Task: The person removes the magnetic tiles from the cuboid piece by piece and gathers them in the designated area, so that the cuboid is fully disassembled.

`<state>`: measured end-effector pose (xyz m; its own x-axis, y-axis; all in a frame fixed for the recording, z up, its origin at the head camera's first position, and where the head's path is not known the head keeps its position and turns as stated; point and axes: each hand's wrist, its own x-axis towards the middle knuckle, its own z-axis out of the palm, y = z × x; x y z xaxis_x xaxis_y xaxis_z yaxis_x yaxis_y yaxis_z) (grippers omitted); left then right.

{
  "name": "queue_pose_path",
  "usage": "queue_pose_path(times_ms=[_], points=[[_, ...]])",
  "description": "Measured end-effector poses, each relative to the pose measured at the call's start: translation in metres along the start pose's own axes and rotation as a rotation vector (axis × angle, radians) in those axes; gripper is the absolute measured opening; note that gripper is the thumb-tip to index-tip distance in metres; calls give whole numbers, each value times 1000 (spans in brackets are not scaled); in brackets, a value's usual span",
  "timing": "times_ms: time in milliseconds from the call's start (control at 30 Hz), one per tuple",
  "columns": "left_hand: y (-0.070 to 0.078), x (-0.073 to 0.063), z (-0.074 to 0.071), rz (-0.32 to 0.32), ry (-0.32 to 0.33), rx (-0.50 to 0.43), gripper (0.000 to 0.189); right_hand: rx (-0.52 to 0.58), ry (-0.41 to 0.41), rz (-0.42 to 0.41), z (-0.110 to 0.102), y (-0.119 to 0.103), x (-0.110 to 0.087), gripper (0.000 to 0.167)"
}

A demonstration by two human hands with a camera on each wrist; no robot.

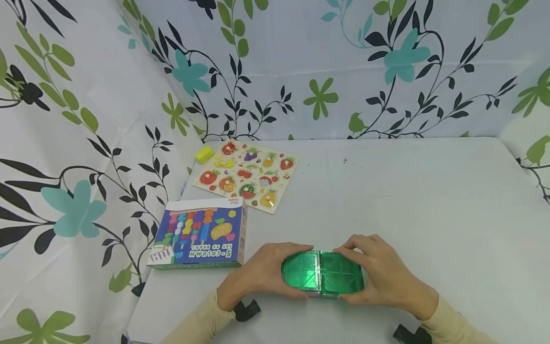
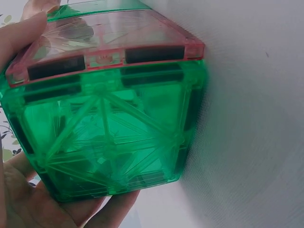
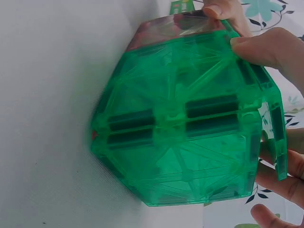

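Observation:
A block built of translucent green magnetic tiles [image 1: 342,273] sits on the table's near side, two green squares side by side on top. My left hand [image 1: 267,270] grips its left end, thumb at the near side and fingers at the far side. My right hand [image 1: 380,273] holds the right end the same way. In the left wrist view a green tile [image 2: 109,137] with crossed ribs faces the camera, beside a clear tile with a pink frame [image 2: 107,40]. The right wrist view shows one green tile [image 3: 278,135] tilted slightly away from the block along its edge.
Left of my left hand lies a blue bead set box [image 1: 197,234]. Behind it is a fruit puzzle board [image 1: 258,172] with a small yellow block [image 1: 204,154] at its corner. Leaf-patterned cloth [image 1: 320,98] hangs behind and left of the white table [image 1: 408,200].

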<state>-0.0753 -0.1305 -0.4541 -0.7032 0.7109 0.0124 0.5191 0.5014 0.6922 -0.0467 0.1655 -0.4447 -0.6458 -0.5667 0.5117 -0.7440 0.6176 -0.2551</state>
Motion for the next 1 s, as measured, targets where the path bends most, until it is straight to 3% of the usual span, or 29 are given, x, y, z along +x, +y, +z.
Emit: queue_pose_path(times_ms=[300, 433, 700, 1000], points=[[-1, 1, 0, 6, 1, 9, 93, 43, -9, 60, -12, 4, -2, 82], [0, 0, 0, 28, 6, 24, 93, 63, -19, 104, -27, 18, 2, 83], [-2, -1, -2, 0, -16, 12, 93, 54, -48, 144, -48, 90, 36, 80], [0, -3, -3, 6, -36, 27, 93, 137, -226, 266, -27, 173, 92, 76]])
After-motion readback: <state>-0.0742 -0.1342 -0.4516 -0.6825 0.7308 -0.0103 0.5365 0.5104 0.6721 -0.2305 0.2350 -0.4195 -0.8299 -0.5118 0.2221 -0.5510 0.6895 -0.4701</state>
